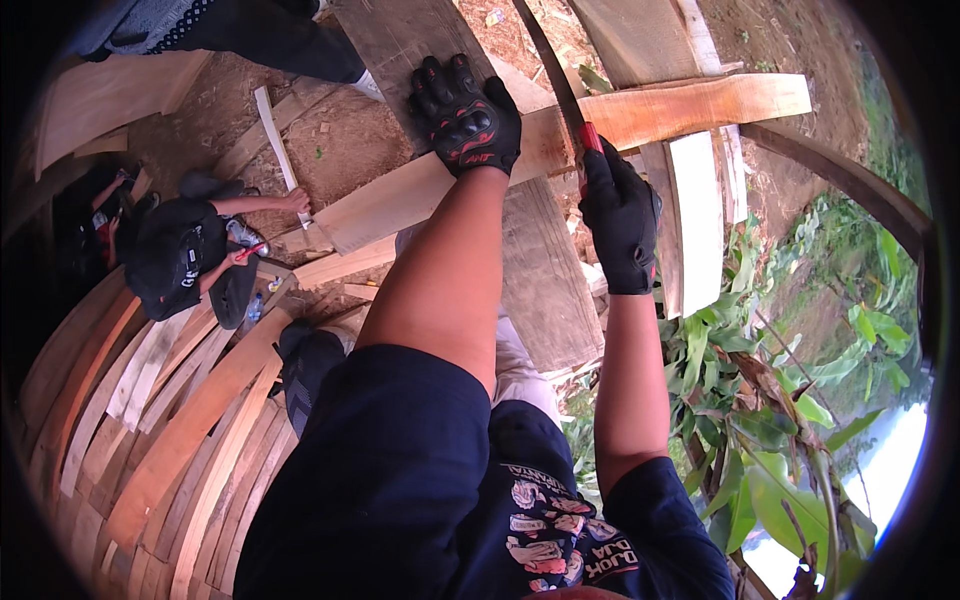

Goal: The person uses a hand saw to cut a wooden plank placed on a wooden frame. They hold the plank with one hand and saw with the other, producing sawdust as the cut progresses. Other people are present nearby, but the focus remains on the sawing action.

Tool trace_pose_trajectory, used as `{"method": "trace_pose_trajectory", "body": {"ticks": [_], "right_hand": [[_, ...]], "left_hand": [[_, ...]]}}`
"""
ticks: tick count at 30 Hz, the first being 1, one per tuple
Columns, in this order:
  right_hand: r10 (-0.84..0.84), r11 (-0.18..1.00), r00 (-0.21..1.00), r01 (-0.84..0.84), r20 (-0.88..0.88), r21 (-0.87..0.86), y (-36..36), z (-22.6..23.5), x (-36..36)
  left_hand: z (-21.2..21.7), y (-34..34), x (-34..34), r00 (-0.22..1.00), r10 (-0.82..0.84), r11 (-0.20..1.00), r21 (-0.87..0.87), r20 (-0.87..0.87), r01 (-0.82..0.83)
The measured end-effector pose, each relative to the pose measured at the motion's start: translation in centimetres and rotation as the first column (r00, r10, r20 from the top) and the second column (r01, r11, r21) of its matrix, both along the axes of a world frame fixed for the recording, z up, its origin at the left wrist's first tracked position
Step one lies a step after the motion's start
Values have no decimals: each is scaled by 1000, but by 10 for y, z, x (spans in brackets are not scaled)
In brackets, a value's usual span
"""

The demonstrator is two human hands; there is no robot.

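A long pale plank, reddish-orange toward its right end, lies crosswise in front of me over a broad weathered board. My left hand, in a black glove with red marks, is open, its palm by the plank and its fingers spread toward the far side over the board. My right hand, in a matching glove, is closed round the red handle of a long dark-bladed tool. The blade points away from me and crosses the plank's far edge; whether it has teeth I cannot make out.
At the left a crouching person in a dark cap grips a thin wood strip and a small red object. Stacked planks fill the lower left. Another person's leg shows at top left. Leafy plants grow at right.
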State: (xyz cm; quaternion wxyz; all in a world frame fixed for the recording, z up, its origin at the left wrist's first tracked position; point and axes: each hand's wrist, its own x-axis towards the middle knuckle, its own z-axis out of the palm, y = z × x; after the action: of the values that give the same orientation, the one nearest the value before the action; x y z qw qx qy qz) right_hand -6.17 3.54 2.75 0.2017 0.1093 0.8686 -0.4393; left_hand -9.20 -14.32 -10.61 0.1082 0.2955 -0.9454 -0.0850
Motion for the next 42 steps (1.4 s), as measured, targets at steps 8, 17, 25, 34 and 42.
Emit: {"method": "trace_pose_trajectory", "body": {"ticks": [8,17,25,34,42], "right_hand": [[16,1000,1000,-16,-2,3,7,-5,9],[75,996,997,-73,-36,42,4,6,6],[139,981,990,-143,39,129,9,26,18],[85,986,994,-94,66,138,35,10,60],[127,984,985,-111,-117,136,53,-7,88]], "left_hand": [[3,2,7,1000,-8,1000,4,29,8],[2,0,2,1000,-2,1000,31,-3,2],[0,0,2,999,3,1000,24,36,-4],[4,0,2,1000,-7,999,50,23,6],[9,0,2,998,0,995,102,68,-7]]}}
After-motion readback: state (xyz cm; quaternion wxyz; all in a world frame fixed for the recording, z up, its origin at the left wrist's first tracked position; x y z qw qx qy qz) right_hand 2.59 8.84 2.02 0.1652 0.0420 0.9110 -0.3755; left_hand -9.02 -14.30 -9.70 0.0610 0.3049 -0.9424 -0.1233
